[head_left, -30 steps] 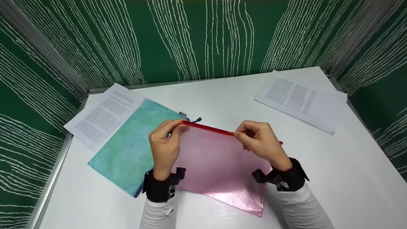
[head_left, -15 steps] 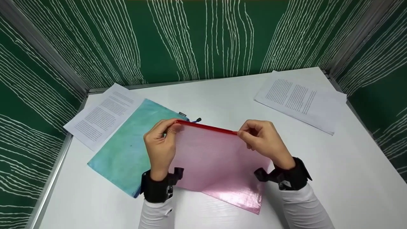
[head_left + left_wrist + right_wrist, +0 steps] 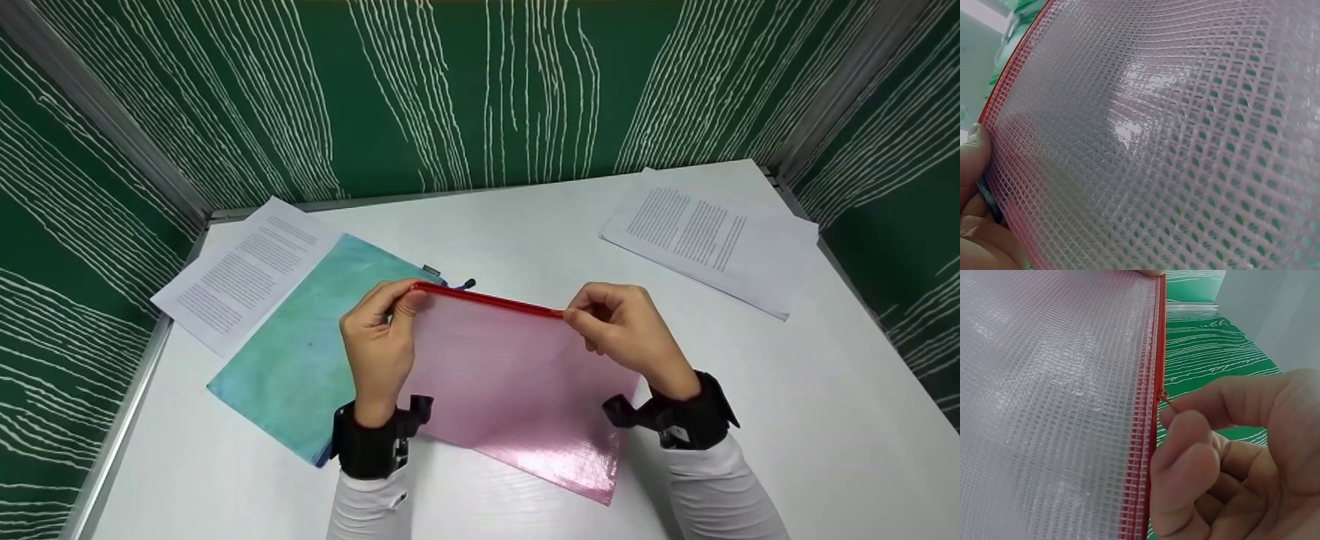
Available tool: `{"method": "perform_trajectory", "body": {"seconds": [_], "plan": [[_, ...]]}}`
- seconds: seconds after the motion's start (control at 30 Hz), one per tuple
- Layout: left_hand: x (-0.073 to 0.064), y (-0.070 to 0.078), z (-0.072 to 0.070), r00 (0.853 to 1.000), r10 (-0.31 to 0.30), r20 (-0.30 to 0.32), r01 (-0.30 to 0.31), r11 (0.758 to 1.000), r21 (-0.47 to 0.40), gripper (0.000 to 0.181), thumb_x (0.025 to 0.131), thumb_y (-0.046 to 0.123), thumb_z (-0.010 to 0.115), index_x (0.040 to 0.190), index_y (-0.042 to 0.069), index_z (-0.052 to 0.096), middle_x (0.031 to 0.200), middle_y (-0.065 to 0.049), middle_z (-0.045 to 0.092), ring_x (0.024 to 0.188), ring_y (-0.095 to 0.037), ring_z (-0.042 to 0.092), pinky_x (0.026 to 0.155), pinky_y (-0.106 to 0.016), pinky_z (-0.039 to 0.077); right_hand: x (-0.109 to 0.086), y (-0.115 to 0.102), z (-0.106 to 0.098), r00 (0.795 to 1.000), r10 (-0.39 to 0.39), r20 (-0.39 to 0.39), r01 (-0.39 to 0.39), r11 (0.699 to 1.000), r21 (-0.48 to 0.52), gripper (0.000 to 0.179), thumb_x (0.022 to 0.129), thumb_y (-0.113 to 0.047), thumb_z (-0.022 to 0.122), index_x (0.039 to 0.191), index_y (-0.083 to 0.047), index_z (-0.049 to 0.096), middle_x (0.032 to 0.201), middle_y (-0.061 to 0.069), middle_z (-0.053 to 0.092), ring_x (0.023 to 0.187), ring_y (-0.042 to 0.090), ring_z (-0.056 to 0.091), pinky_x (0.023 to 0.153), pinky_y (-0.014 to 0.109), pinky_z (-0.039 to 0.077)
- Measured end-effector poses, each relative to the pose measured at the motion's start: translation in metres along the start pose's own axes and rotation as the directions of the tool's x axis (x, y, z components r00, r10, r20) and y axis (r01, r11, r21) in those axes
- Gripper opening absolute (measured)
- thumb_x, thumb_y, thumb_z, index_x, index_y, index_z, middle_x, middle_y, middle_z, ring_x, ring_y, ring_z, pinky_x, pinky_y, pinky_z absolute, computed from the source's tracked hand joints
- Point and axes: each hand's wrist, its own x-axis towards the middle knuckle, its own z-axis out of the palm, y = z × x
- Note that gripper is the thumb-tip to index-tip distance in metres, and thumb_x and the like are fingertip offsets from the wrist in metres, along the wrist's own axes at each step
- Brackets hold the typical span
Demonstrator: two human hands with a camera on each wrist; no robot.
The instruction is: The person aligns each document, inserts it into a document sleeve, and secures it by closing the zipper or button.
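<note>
A translucent pink mesh zip pouch (image 3: 510, 375) with a red zipper (image 3: 487, 298) along its top edge is held up in front of me. My left hand (image 3: 380, 337) pinches the pouch's top left corner between thumb and fingers. At the zipper, my right hand (image 3: 626, 326) pinches the small zipper pull (image 3: 1170, 404) with thumb and forefinger, as the right wrist view shows. The zipper's right end is hidden behind that hand in the head view. In the left wrist view the mesh fills most of the frame beside my left thumb (image 3: 974, 154).
Left of the pouch lies a blue-green zip folder (image 3: 300, 345), partly covered by my left hand. Printed sheets (image 3: 247, 262) lie beside the folder at the back left. Another stack of printed paper (image 3: 705, 236) lies at the back right of the white table (image 3: 510, 225).
My left hand has moved slightly left with the pouch, while my right hand has shifted slightly right along the zipper. Over the last half second both hands have stayed nearly still.
</note>
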Motion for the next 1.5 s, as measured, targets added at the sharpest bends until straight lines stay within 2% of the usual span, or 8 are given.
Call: {"method": "perform_trajectory", "body": {"seconds": [0.3,0.5,0.63,0.77,1.07,1.3,1.5], "plan": [[-0.001,-0.001,0.000,1.000,-0.005,-0.010,0.005,1.000,0.006,0.007,0.078,-0.006,0.065,0.085,-0.007,0.068,0.071,-0.015,0.065,0.063,-0.025,0.062,0.061,-0.023,0.049,0.000,0.000,-0.002,0.999,0.031,-0.009,-0.032,0.999,-0.024,0.012,0.081,0.005,0.055,0.073,0.001,0.064,0.050,0.011,0.050,0.041,0.009,0.044,0.039,0.022,0.035],[-0.004,-0.020,-0.005,0.999,-0.009,-0.054,0.010,1.000,0.025,0.009,0.079,-0.001,0.066,0.086,0.001,0.071,0.073,-0.009,0.066,0.063,-0.022,0.060,0.060,-0.022,0.047,0.000,0.002,-0.007,0.998,0.045,-0.038,-0.047,0.998,-0.046,0.010,0.082,0.002,0.057,0.075,0.001,0.065,0.051,0.008,0.050,0.040,0.010,0.045,0.039,0.024,0.038],[-0.005,-0.028,-0.006,0.998,-0.009,-0.055,0.011,1.000,0.025,0.009,0.080,0.004,0.067,0.088,0.005,0.072,0.075,-0.006,0.067,0.064,-0.018,0.060,0.061,-0.022,0.047,0.000,0.003,-0.008,0.998,0.056,-0.037,-0.057,0.997,-0.047,0.009,0.083,0.001,0.058,0.076,0.001,0.065,0.052,0.005,0.049,0.041,0.010,0.045,0.040,0.024,0.038],[-0.005,-0.028,-0.006,0.999,-0.005,-0.050,0.006,1.000,0.022,0.009,0.081,0.006,0.067,0.089,0.006,0.072,0.077,-0.005,0.067,0.066,-0.016,0.060,0.062,-0.023,0.048,0.001,0.008,-0.008,0.997,0.072,-0.037,-0.073,0.997,-0.036,0.010,0.082,0.002,0.058,0.075,0.002,0.064,0.051,0.006,0.048,0.041,0.009,0.044,0.040,0.023,0.038],[-0.005,-0.028,-0.005,0.998,-0.011,-0.055,0.012,1.000,0.022,0.009,0.080,0.005,0.067,0.088,0.006,0.072,0.076,-0.006,0.067,0.066,-0.016,0.061,0.062,-0.023,0.048,0.005,0.035,-0.012,0.998,0.067,-0.004,-0.067,0.997,-0.043,0.010,0.083,-0.004,0.059,0.075,-0.006,0.065,0.052,0.006,0.050,0.042,0.013,0.047,0.040,0.026,0.039],[-0.004,-0.030,-0.009,0.996,-0.020,-0.083,0.022,1.000,0.022,0.009,0.080,0.005,0.067,0.087,0.005,0.072,0.075,-0.007,0.067,0.065,-0.015,0.062,0.062,-0.023,0.048,0.006,0.037,-0.017,0.994,0.105,-0.040,-0.106,0.994,-0.036,0.010,0.082,-0.005,0.059,0.074,-0.007,0.065,0.053,0.006,0.049,0.043,0.016,0.047,0.039,0.028,0.039],[-0.004,-0.029,-0.010,0.996,-0.039,-0.083,0.039,0.999,0.002,0.009,0.081,0.005,0.067,0.088,0.005,0.071,0.075,-0.007,0.067,0.066,-0.017,0.063,0.062,-0.024,0.050,0.007,0.038,-0.020,0.989,0.142,-0.046,-0.143,0.989,-0.031,0.009,0.083,-0.007,0.060,0.075,-0.007,0.065,0.054,0.004,0.048,0.045,0.014,0.046,0.039,0.027,0.037]]}}
